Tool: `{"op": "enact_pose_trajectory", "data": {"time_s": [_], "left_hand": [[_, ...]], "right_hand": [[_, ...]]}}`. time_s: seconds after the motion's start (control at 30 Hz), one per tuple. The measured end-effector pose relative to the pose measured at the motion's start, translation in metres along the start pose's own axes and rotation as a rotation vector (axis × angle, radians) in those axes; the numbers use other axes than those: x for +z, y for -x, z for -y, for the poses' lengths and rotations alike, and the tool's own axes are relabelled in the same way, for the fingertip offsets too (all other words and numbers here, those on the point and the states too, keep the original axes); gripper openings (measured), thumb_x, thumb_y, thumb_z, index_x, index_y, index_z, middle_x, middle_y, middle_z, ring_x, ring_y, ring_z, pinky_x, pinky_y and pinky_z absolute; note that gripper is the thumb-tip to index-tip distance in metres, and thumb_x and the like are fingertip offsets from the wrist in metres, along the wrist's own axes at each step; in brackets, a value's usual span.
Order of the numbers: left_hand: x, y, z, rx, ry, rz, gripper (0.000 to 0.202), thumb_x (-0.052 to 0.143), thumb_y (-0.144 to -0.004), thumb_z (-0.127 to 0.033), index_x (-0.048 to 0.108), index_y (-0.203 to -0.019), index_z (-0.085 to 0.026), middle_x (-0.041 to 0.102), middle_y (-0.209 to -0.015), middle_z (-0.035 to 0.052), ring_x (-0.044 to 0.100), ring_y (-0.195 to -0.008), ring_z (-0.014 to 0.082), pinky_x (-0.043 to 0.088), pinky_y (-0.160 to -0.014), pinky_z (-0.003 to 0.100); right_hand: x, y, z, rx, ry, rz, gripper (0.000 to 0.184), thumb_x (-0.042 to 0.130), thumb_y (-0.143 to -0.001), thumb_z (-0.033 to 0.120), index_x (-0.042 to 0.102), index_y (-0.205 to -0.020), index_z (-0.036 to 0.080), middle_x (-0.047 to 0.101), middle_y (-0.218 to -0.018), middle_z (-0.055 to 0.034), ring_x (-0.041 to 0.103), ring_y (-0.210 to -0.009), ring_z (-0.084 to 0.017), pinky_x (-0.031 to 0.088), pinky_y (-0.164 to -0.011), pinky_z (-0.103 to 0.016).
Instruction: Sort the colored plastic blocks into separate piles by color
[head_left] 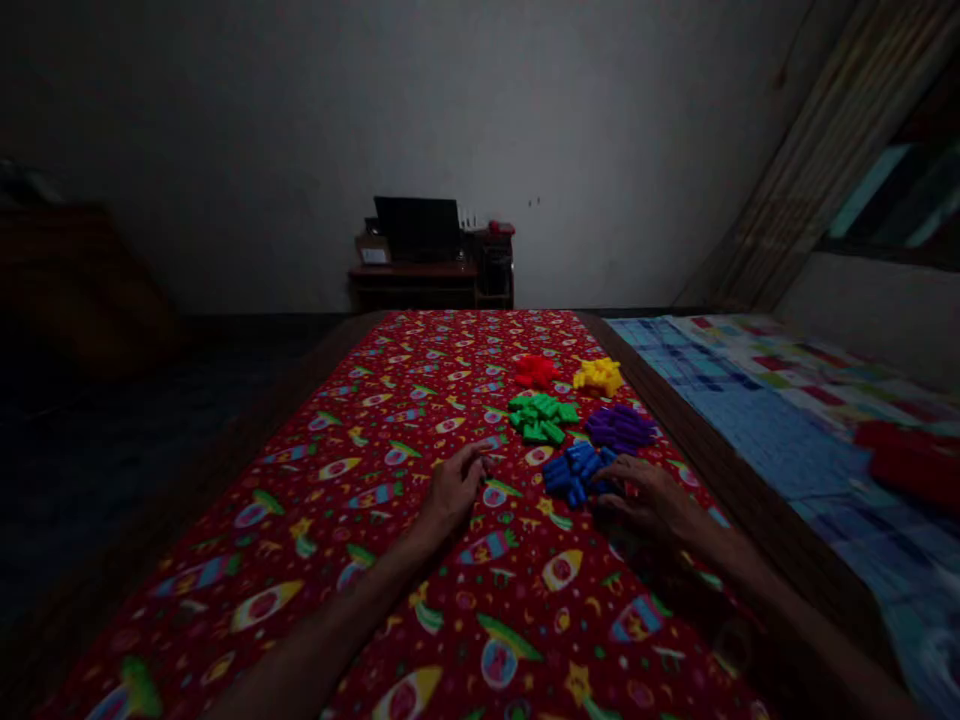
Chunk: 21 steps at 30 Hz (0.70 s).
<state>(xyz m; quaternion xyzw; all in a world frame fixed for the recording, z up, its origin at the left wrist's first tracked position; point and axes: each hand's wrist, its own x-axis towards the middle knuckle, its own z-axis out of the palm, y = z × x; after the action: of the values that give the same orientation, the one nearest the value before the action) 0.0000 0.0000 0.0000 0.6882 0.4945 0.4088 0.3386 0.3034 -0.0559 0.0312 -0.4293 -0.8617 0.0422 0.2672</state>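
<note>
My right hand (651, 497) is at the right edge of a pile of blue plastic pieces (576, 472). Its fingertips touch the pile, thumb and fingers apart, and no piece shows gripped between them. Left of the pile, my left hand (451, 488) rests on the red patterned cloth (420, 420) with loosely bent fingers and nothing visible in it. Beyond the blue pieces lie a green pile (541, 418) and a purple pile (621, 429). Farther off are a red pile (536, 371) and a yellow pile (598, 376). Dim light hides the pieces' exact shape.
The cloth covers a long table with a brown border (720, 480). To the right is a surface with blue checked bedding (697, 380) and a dark red folded cloth (907, 462). A desk with a black monitor (418, 228) stands against the far wall, and a curtain (810, 160) hangs at right.
</note>
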Motion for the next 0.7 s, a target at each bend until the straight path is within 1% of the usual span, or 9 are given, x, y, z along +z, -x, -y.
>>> {"op": "enact_pose_trajectory", "data": {"time_s": [0.13, 0.2, 0.27, 0.33, 0.4, 0.47, 0.57, 0.63, 0.7], "left_hand": [[0.000, 0.000, 0.003, 0.004, -0.016, 0.006, 0.036, 0.044, -0.083, -0.028, 0.065, -0.109, -0.015, 0.072, -0.083, 0.0057, 0.067, -0.075, 0.0183, 0.053, -0.068, 0.028], [0.001, 0.002, 0.005, -0.001, -0.011, 0.007, 0.035, 0.044, -0.082, -0.027, 0.065, -0.107, -0.016, 0.072, -0.084, 0.0057, 0.067, -0.075, 0.0183, 0.053, -0.068, 0.028], [0.003, 0.003, 0.006, -0.010, 0.009, 0.004, 0.035, 0.044, -0.082, -0.028, 0.066, -0.106, -0.017, 0.072, -0.085, 0.0057, 0.067, -0.074, 0.0180, 0.053, -0.067, 0.028], [0.002, 0.002, 0.005, -0.015, 0.028, -0.008, 0.035, 0.045, -0.081, -0.029, 0.067, -0.106, -0.017, 0.073, -0.086, 0.0060, 0.068, -0.073, 0.0179, 0.054, -0.065, 0.027], [-0.004, -0.003, 0.005, -0.014, 0.029, -0.027, 0.036, 0.045, -0.080, -0.030, 0.067, -0.106, -0.017, 0.073, -0.091, 0.0066, 0.068, -0.073, 0.0179, 0.055, -0.065, 0.028], [-0.017, -0.013, 0.008, -0.010, -0.010, -0.075, 0.037, 0.045, -0.080, -0.031, 0.068, -0.106, -0.017, 0.073, -0.096, 0.0074, 0.069, -0.076, 0.0189, 0.056, -0.067, 0.029], [-0.049, -0.030, 0.021, -0.027, -0.107, -0.200, 0.037, 0.045, -0.078, -0.030, 0.068, -0.105, -0.017, 0.073, -0.098, 0.0082, 0.069, -0.080, 0.0211, 0.056, -0.071, 0.031], [-0.072, -0.039, 0.037, -0.067, -0.163, -0.268, 0.038, 0.045, -0.075, -0.030, 0.068, -0.102, -0.016, 0.073, -0.093, 0.0080, 0.070, -0.076, 0.0214, 0.057, -0.071, 0.032], [-0.092, -0.043, 0.053, -0.110, -0.183, -0.332, 0.038, 0.047, -0.073, -0.030, 0.068, -0.101, -0.016, 0.073, -0.090, 0.0078, 0.070, -0.077, 0.0217, 0.056, -0.073, 0.032]], "right_hand": [[0.012, -0.005, -0.014, 0.025, 0.046, -0.109, 0.002, 0.061, -0.085, 0.022, 0.062, -0.086, 0.020, 0.066, -0.081, -0.0064, 0.063, -0.071, -0.018, 0.051, -0.063, -0.029], [0.014, -0.006, -0.014, 0.007, -0.001, -0.173, 0.008, 0.059, -0.087, 0.027, 0.062, -0.082, 0.021, 0.067, -0.083, -0.0070, 0.064, -0.074, -0.019, 0.052, -0.065, -0.029], [0.010, -0.006, -0.012, 0.031, -0.049, -0.247, 0.013, 0.057, -0.088, 0.031, 0.063, -0.081, 0.021, 0.069, -0.084, -0.0068, 0.065, -0.076, -0.018, 0.052, -0.067, -0.029], [0.002, -0.007, -0.011, 0.122, -0.069, -0.334, 0.019, 0.055, -0.089, 0.035, 0.064, -0.080, 0.020, 0.069, -0.078, -0.0047, 0.064, -0.069, -0.017, 0.050, -0.064, -0.027], [-0.012, -0.011, -0.020, 0.270, -0.069, -0.432, 0.028, 0.054, -0.089, 0.040, 0.063, -0.073, 0.019, 0.065, -0.067, -0.0013, 0.059, -0.059, -0.014, 0.044, -0.056, -0.024], [-0.027, -0.018, -0.039, 0.425, -0.056, -0.566, 0.038, 0.053, -0.087, 0.047, 0.060, -0.063, 0.018, 0.057, -0.055, 0.0013, 0.052, -0.050, -0.011, 0.038, -0.050, -0.023], [-0.043, -0.031, -0.085, 0.619, -0.058, -0.790, 0.048, 0.049, -0.082, 0.057, 0.054, -0.055, 0.018, 0.052, -0.048, 0.0010, 0.047, -0.047, -0.011, 0.035, -0.049, -0.024], [-0.043, -0.038, -0.119, 0.718, -0.071, -0.932, 0.051, 0.046, -0.080, 0.061, 0.054, -0.054, 0.018, 0.054, -0.049, -0.0011, 0.048, -0.048, -0.013, 0.036, -0.050, -0.025], [-0.035, -0.040, -0.147, 0.826, -0.088, -1.038, 0.051, 0.045, -0.078, 0.062, 0.055, -0.054, 0.018, 0.055, -0.049, -0.0024, 0.049, -0.049, -0.014, 0.036, -0.050, -0.026]]}}
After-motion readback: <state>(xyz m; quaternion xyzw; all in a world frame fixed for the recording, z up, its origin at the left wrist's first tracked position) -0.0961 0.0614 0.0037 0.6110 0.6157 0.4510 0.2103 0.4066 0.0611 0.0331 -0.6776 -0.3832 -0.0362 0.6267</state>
